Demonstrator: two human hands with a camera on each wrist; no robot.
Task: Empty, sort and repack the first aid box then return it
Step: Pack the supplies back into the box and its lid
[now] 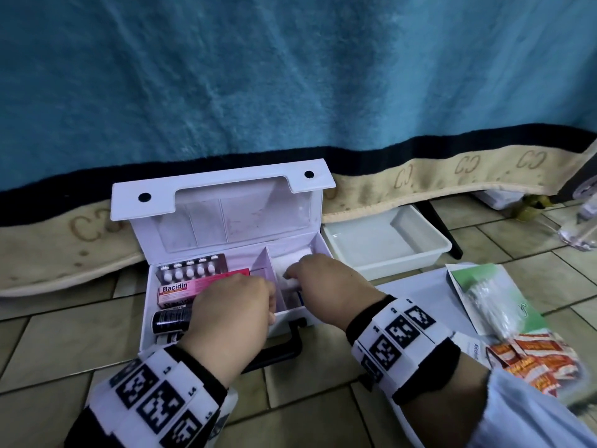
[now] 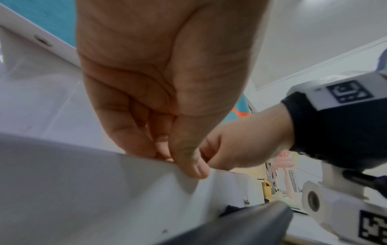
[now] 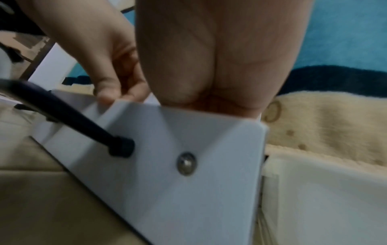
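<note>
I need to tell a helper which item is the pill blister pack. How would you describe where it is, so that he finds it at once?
Find the open white first aid box on the tiled floor, in front of the blue blanket. Look in its left compartment, at the back, just behind the pink Bacidin carton. The blister pack is the flat dark strip with rows of white tablets; no other item there shows pills.

Beige tiled floor (image 1: 58,344) across the lower frame, open white first aid box (image 1: 226,221) at centre, empty white tray (image 1: 387,250) right of it, white sheet (image 1: 416,286) at right under cotton swab packet (image 1: 497,305) and orange sachets (image 1: 533,360)
</note>
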